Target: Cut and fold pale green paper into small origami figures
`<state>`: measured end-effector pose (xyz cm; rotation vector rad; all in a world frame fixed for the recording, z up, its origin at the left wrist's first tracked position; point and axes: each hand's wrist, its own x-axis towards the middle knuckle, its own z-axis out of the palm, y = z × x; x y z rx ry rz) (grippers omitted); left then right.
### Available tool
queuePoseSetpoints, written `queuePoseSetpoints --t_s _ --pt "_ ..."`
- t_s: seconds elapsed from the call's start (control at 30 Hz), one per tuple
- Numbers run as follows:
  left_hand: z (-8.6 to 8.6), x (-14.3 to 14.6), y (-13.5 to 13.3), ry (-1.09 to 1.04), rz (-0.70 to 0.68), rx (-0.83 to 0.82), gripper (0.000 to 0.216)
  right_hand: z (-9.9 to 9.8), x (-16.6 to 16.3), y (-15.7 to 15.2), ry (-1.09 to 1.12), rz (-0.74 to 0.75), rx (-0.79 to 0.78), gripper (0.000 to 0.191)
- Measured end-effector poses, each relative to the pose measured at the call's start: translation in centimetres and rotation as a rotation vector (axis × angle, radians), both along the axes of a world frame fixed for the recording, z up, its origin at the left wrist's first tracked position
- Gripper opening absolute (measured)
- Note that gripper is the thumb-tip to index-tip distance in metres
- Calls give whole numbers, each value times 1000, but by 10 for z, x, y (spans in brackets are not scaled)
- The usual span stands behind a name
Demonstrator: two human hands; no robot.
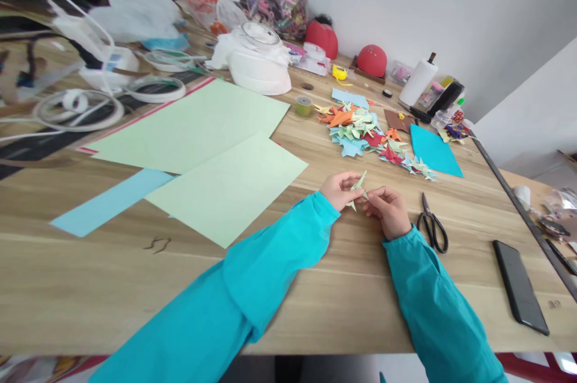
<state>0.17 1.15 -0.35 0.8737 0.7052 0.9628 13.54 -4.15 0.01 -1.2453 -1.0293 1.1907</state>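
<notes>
My left hand (341, 190) is closed around a small light-green folded paper crane (360, 182), whose pointed tips stick out above and below the fingers. With thumb and forefinger, my right hand (388, 210) pinches a tip of the same crane from the right. Both hands are just above the wooden table (351, 299). Beyond them lies a pile of folded paper cranes (356, 124) in orange, green, blue and red. Black-handled scissors (431, 225) rest to the right of my right hand, blades pointing away. The fingers partly hide the held crane.
Large light-green paper sheets (228, 190) and a blue strip (112, 201) lie at left. A turquoise sheet (435, 150) is behind the scissors, a phone (520, 287) at right. A thread spool (303, 106), white cap (259, 64) and coiled cables (79, 111) sit farther back.
</notes>
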Motion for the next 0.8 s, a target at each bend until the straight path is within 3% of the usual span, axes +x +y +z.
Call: queuePoseSetpoints --t_s 0.3,0.53,0.8 --pt "5 1 -5 50 -26 88 39 0 -1 1 -14 -27 13 21" --pt "5 2 -7 49 -43 95 32 2 -3 2 107 -58 47 30" --pt "3 3 -9 45 -38 104 36 -2 -3 1 90 -81 119 30"
